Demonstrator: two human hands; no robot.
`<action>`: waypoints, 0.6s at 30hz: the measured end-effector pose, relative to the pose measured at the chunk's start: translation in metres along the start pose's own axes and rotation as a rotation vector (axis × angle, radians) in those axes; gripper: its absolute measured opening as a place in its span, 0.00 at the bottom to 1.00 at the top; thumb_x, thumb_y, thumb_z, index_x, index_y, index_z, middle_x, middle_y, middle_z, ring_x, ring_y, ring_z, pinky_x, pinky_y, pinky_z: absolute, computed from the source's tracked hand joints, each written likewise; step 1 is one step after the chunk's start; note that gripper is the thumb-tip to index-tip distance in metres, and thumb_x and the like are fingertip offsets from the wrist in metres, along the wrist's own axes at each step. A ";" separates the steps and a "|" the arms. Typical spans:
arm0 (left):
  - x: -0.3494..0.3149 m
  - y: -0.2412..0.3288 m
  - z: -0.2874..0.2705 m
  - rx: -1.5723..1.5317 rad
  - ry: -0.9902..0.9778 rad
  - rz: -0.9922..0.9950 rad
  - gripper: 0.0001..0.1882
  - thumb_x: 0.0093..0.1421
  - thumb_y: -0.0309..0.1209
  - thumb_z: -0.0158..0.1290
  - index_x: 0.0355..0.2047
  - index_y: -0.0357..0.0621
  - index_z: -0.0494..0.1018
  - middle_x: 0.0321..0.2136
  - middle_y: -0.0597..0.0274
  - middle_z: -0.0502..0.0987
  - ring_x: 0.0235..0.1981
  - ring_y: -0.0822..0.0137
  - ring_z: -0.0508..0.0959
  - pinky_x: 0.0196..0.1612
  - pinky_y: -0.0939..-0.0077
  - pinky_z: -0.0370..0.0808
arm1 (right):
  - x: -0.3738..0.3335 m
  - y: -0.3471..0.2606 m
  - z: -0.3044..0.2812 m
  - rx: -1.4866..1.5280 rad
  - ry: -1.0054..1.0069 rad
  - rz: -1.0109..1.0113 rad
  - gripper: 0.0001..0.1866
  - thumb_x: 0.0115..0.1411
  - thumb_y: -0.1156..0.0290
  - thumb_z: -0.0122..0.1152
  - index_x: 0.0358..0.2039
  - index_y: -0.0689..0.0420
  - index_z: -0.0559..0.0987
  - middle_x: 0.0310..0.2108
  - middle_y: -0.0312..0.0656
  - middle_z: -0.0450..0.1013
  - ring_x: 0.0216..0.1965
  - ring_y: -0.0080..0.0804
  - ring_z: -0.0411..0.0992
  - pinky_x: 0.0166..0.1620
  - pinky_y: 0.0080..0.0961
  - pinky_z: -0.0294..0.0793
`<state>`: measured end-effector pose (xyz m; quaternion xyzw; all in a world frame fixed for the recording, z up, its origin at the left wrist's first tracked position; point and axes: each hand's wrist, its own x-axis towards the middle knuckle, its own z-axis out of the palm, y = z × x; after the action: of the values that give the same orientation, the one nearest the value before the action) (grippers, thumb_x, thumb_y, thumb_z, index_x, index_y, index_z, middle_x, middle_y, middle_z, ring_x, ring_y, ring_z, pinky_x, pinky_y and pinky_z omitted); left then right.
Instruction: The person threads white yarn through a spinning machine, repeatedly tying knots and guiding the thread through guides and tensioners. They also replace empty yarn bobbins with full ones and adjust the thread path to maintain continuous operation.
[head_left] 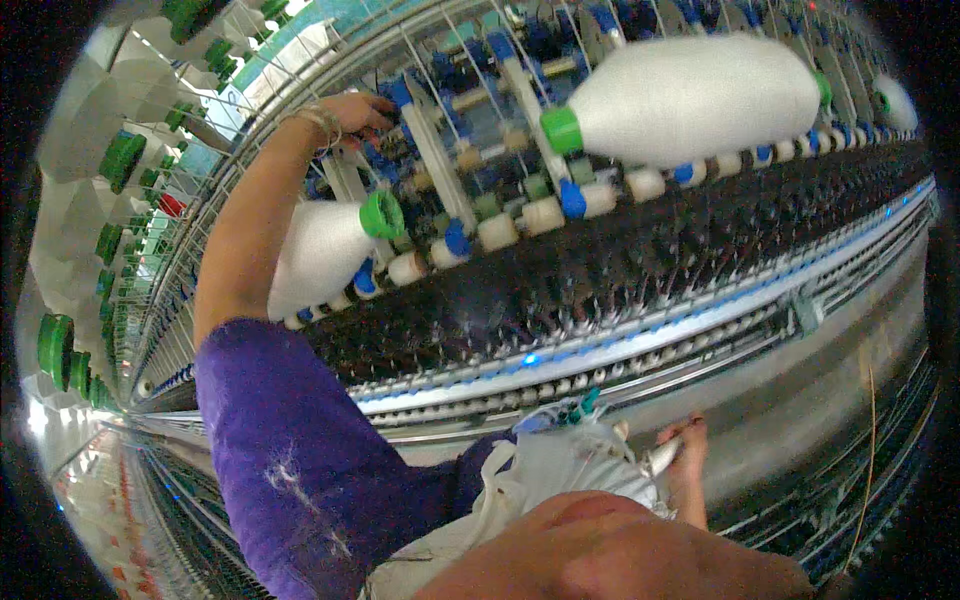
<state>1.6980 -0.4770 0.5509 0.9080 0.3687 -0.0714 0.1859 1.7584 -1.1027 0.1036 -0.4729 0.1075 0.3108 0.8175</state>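
Observation:
My left arm, in a purple sleeve with bangles at the wrist, stretches up and forward across a spinning frame. My left hand (360, 118) is among thin metal rods and white arms with blue ends; its bent fingers look apart, and the fingertips are dark and partly hidden. Under that forearm hangs a large white roving bobbin (325, 250) with a green end. Low on the right, my right hand (688, 452) is closed round a slim white piece (660, 458), perhaps a small yarn bobbin. It is beside the pale apron (575, 465) at my waist.
Another big white roving bobbin (700, 100) hangs at the upper right. Below it runs a row of cream and blue rollers (540, 215), then dark spindles and a pale rail (600, 345). Several bobbins with green ends (122, 160) hang at the left. A narrow aisle (105, 480) recedes there.

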 end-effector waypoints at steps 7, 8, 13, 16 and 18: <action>-0.007 0.049 -0.152 -0.681 1.189 0.481 0.22 0.58 0.40 0.52 0.50 0.44 0.67 0.46 0.63 0.73 0.43 0.66 0.73 0.46 0.67 0.71 | 0.034 0.001 -0.017 -1.395 -0.834 0.236 0.42 0.49 0.43 0.61 0.58 0.58 0.64 0.45 0.48 0.73 0.42 0.38 0.73 0.47 0.35 0.71; 0.014 0.045 -0.182 -0.637 1.246 0.489 0.24 0.58 0.41 0.51 0.52 0.44 0.66 0.46 0.62 0.73 0.43 0.65 0.73 0.46 0.66 0.70 | 0.049 -0.004 -0.021 -1.617 -1.088 0.060 0.40 0.48 0.43 0.61 0.55 0.59 0.68 0.43 0.47 0.74 0.41 0.38 0.73 0.46 0.36 0.71; 0.127 0.027 -0.303 0.060 1.199 0.158 0.32 0.58 0.49 0.49 0.58 0.48 0.60 0.47 0.56 0.73 0.43 0.62 0.73 0.49 0.61 0.68 | 0.076 0.026 -0.004 -1.696 -1.312 0.940 0.30 0.54 0.50 0.56 0.53 0.54 0.71 0.54 0.46 0.68 0.55 0.43 0.64 0.56 0.37 0.62; 0.155 0.022 -0.321 0.337 1.141 0.130 0.34 0.58 0.51 0.49 0.60 0.48 0.59 0.47 0.54 0.72 0.43 0.61 0.73 0.50 0.60 0.67 | 0.050 0.055 0.022 -1.897 -0.976 0.625 0.28 0.54 0.51 0.55 0.51 0.54 0.72 0.50 0.48 0.69 0.51 0.45 0.67 0.53 0.38 0.64; 0.141 0.023 -0.308 0.055 1.132 0.211 0.32 0.58 0.50 0.49 0.57 0.45 0.61 0.46 0.53 0.72 0.43 0.61 0.73 0.48 0.63 0.68 | 0.032 0.054 0.035 -2.038 -0.841 0.507 0.27 0.54 0.52 0.55 0.50 0.55 0.73 0.48 0.49 0.71 0.49 0.46 0.68 0.51 0.39 0.66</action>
<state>1.8127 -0.2813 0.8037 0.8410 0.3162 0.4352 -0.0579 1.7462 -1.0415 0.0691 -0.7412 -0.3869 0.5448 -0.0643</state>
